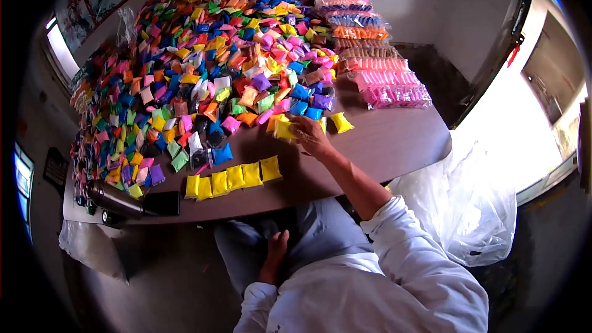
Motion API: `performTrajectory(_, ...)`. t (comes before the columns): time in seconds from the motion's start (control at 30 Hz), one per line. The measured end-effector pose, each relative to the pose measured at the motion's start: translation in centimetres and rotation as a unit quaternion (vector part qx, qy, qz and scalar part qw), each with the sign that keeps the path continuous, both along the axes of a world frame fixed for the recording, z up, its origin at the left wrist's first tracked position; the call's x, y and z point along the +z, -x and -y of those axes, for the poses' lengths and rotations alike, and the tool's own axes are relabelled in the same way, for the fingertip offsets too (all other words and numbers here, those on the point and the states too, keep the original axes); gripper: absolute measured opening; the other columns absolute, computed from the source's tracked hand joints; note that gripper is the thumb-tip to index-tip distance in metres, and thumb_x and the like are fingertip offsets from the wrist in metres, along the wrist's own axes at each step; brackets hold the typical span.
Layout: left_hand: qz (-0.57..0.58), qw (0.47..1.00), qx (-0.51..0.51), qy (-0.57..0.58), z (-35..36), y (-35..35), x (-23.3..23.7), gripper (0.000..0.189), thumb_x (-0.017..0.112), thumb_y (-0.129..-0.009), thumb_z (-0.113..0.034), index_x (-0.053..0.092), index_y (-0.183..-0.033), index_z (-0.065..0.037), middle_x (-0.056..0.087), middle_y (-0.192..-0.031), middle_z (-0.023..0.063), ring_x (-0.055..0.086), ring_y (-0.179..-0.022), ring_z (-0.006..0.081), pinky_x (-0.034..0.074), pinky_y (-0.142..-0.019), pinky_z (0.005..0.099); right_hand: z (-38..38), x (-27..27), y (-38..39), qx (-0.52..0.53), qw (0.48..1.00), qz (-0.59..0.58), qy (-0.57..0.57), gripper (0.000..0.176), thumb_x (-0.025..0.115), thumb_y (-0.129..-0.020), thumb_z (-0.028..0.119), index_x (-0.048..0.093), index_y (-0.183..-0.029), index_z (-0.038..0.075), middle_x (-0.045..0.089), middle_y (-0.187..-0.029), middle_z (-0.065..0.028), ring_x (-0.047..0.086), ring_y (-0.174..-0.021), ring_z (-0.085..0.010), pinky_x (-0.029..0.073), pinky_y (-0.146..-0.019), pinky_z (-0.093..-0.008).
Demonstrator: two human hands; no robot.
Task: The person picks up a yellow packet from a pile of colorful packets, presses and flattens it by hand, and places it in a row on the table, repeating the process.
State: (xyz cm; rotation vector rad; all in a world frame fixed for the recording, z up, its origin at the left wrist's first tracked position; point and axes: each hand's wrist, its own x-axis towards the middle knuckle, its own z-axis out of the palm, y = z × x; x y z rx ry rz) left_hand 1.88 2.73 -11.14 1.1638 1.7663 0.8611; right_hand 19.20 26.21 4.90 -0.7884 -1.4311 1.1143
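Note:
My right hand (310, 135) reaches over the table, its fingers closed on a small yellow packet (284, 128) at the front of the heap. Another yellow packet (341, 123) lies just right of the fingers, and a bit of yellow shows behind them. Nearer to me, a row of several yellow packets (235, 177) lies side by side along the table's front part. Low on my lap rests my left hand (279, 246), away from the packets. It is seen edge-on, and its fingers do not show clearly.
A big heap of mixed coloured packets (203, 68) covers the table's (388, 142) left and back. Bagged rows of sorted packets (379, 65) line the back right. A dark bottle (115, 199) and black object (162, 203) lie front left. A clear plastic bag (462, 203) stands right.

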Motion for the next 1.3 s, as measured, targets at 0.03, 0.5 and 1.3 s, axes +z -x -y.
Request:
performTrajectory(0.03, -0.001, 1.000, 0.000, -0.001, 0.0, 0.2, 0.0, 0.037, 0.052, -0.081, -0.032, 0.056, -0.074, 0.004, 0.055, -0.064, 0.0132, 0.047, -0.061, 0.0174, 0.039, -0.058, 0.0333, 0.9, 1.3, -0.2, -0.013, 0.997, 0.004, 0.075, 0.025, 0.050, -0.086, 0.017, 0.052, -0.108, 0.003, 0.059, -0.087, -0.0081, 0.059, -0.069, -0.0164, 0.046, -0.057, -0.0246)
performTrajectory(0.5, 0.165, 0.986, -0.028, 0.011, -0.1, 0.3, -0.8, 0.030, 0.060, -0.079, -0.030, 0.058, -0.078, 0.000, 0.054, -0.069, 0.0004, 0.047, -0.067, 0.0086, 0.040, -0.062, 0.0250, 14.6, 1.2, -2.0, 0.197, 0.925, -0.153, 0.285, 0.014, 0.055, -0.082, 0.012, 0.056, -0.094, 0.005, 0.056, -0.075, -0.0028, 0.050, -0.061, -0.0102, 0.041, -0.053, -0.0213)
performTrajectory(1.3, 0.247, 0.967, -0.012, 0.058, 0.4, 1.3, 0.6, 0.056, 0.042, -0.083, -0.053, 0.058, -0.090, 0.000, 0.060, -0.084, 0.0099, 0.052, -0.079, 0.0186, 0.040, -0.073, 0.0264, 15.0, -11.7, 3.1, 0.208, 0.890, 0.043, 0.403, 0.046, 0.062, -0.076, 0.017, 0.047, -0.117, 0.004, 0.053, -0.105, -0.0086, 0.051, -0.092, -0.0204, 0.045, -0.077, -0.0286)
